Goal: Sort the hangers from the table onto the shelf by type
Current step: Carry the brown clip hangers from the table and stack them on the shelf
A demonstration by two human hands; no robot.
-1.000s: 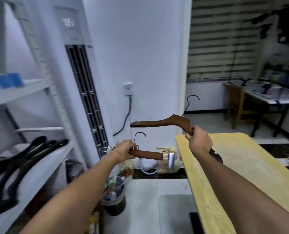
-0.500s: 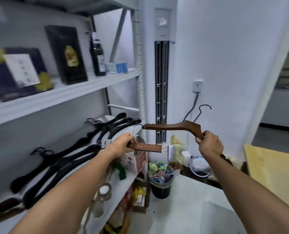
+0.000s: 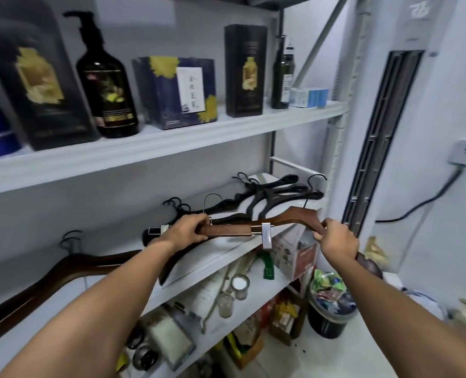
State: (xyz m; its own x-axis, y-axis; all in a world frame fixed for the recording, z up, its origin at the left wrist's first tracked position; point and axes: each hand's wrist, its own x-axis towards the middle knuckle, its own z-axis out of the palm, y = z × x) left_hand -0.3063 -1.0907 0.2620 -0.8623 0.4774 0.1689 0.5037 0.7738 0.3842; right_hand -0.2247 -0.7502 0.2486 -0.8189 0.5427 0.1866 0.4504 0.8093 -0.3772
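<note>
Above the shelf (image 3: 218, 255), left hand (image 3: 188, 231) tight around clip hanger (image 3: 227, 230), right hand (image 3: 335, 238) tight around curved hanger (image 3: 300, 214).

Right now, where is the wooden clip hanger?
Head view, centre: the left hand holds the wooden clip hanger over the middle shelf, before the black hangers, left of the curved wooden hanger in the right hand.

So the left hand (image 3: 185, 230) is wrapped round the clip hanger (image 3: 226, 230), covering the bar's middle and the spot where the hook joins. The right hand (image 3: 335, 241) hides the middle of the curved wooden hanger (image 3: 294, 215). The dark wooden hanger (image 3: 71, 268) on the shelf (image 3: 215, 255) runs off the left edge, partly behind the left forearm (image 3: 103, 293). The label on the blue box (image 3: 191, 90) is too smeared to read, and the lower-shelf clutter (image 3: 226, 296) is just blur.
</note>
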